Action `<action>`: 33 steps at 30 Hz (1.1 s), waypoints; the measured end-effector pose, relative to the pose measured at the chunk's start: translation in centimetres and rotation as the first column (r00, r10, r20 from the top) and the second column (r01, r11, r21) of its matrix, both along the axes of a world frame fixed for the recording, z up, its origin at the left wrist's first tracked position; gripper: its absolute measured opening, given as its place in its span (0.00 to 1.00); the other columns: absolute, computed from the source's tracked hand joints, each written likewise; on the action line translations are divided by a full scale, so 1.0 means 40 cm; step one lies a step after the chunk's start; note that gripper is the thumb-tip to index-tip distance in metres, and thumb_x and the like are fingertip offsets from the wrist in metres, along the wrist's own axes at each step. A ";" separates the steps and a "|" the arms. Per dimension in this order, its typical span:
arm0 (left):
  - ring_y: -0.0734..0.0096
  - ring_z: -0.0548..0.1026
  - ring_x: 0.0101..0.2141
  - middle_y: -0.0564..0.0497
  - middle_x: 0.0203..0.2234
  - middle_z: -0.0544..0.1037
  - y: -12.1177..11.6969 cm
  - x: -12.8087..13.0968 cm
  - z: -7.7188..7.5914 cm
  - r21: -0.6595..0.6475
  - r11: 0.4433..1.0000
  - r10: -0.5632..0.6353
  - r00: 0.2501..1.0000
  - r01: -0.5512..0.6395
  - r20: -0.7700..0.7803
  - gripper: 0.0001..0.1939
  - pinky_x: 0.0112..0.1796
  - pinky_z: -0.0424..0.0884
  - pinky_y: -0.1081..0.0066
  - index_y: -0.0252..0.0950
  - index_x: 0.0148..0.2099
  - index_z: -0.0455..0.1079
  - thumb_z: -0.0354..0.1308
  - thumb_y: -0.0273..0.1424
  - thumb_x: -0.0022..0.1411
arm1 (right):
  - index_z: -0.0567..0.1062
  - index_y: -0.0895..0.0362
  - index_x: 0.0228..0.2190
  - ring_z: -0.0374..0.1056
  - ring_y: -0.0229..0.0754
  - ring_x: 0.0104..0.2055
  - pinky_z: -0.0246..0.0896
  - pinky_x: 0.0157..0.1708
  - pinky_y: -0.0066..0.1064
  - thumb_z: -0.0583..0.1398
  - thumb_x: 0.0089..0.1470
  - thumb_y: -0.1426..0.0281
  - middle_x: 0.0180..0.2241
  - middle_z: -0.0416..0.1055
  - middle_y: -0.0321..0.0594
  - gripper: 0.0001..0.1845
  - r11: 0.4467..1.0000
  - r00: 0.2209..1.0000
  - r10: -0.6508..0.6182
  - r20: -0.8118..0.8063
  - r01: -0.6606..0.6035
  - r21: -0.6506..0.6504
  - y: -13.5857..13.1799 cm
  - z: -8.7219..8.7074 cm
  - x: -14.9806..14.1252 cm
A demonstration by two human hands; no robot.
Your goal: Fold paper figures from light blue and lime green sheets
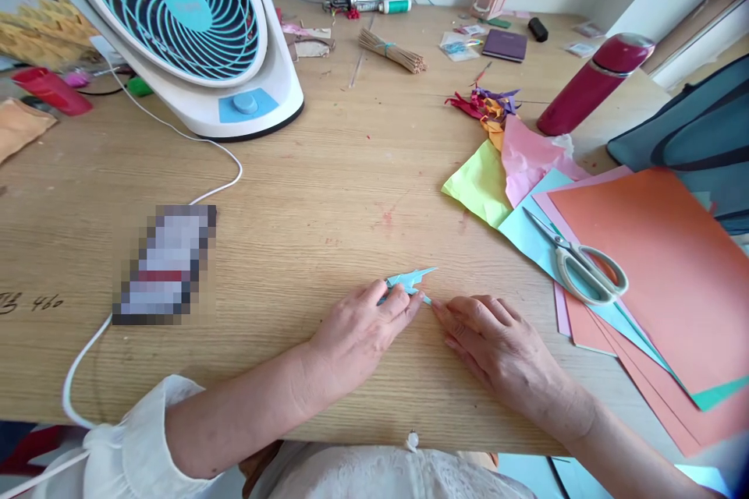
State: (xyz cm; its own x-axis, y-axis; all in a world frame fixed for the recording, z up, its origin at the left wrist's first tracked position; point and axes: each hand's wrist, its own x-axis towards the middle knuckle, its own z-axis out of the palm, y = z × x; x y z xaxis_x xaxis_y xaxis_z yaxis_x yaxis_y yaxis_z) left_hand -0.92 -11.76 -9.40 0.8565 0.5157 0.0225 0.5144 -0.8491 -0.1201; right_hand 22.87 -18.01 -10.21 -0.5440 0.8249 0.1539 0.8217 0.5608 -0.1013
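Near the front of the wooden table lies a small folded piece of light blue paper (409, 279), with pointed ends showing. My left hand (358, 331) is closed on it, fingers pressing it from the left, so part of the paper is hidden. At its lower right tip, my right hand (497, 343) pinches the narrow blue point between thumb and forefinger. The other fingers of that hand are curled over the tabletop.
White-handled scissors (591, 273) rest on stacked coloured paper sheets (661, 249) at right. Behind stand a red thermos (591, 90) and a bundle of thin sticks (392, 51). At left are a fan (251, 105) and a phone (167, 261) with a white cable.
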 end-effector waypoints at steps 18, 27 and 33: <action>0.62 0.71 0.44 0.43 0.49 0.75 0.012 0.005 -0.005 -0.014 1.000 -0.024 0.998 0.024 0.057 0.22 0.48 0.71 0.64 0.26 0.62 0.63 0.47 0.24 0.68 | 0.74 0.61 0.47 0.65 0.47 0.38 0.66 0.38 0.40 0.54 0.65 0.70 0.40 0.71 0.49 0.14 0.999 0.998 -0.034 -0.050 0.034 -0.007 0.050 0.016 -0.060; 0.61 0.72 0.46 0.40 0.50 0.75 0.021 -0.016 -0.006 0.052 0.991 -0.126 0.986 0.121 0.105 0.20 0.51 0.69 0.64 0.24 0.59 0.65 0.43 0.23 0.69 | 0.72 0.61 0.52 0.64 0.47 0.36 0.67 0.34 0.39 0.55 0.63 0.70 0.40 0.72 0.47 0.17 0.999 0.999 -0.002 0.050 0.000 0.040 0.065 0.007 -0.069; 0.62 0.73 0.43 0.42 0.46 0.75 0.024 -0.014 -0.017 -0.052 0.997 -0.053 0.983 0.063 0.173 0.19 0.48 0.73 0.65 0.25 0.59 0.64 0.44 0.23 0.69 | 0.75 0.65 0.45 0.67 0.47 0.38 0.66 0.33 0.38 0.54 0.63 0.73 0.40 0.73 0.49 0.13 0.994 0.996 0.068 0.066 -0.073 0.084 0.074 0.015 -0.084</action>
